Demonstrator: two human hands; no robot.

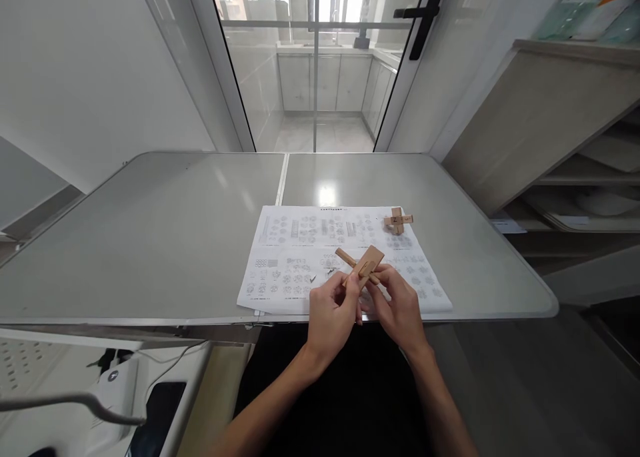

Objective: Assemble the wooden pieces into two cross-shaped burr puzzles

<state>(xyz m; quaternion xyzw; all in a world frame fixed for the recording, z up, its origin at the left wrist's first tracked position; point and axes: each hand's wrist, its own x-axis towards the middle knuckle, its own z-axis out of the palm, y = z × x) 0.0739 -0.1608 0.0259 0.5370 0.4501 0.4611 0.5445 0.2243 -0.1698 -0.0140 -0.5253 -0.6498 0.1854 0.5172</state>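
Observation:
Wooden puzzle pieces [371,258], crossed over each other, are held between my two hands above the printed sheet. My left hand [334,310] pinches them from the left, thumb on top. From the right, the fingers of my right hand [399,305] close on the lower right end, where a thin stick passes through. The stick's other end juts out to the upper left. A second wooden puzzle [397,221], cross-shaped with dark marks on it, stands on the sheet's upper right part. Beneath everything lies the white sheet [280,290], printed with small diagrams. My fingers hide part of the held pieces.
The grey folding table [150,243] has a seam left of the sheet. At lower left, a white surface bears a power strip [117,383], cables and a dark phone [159,417]. A glass door [320,83] stands behind; shelves [565,123] are on the right.

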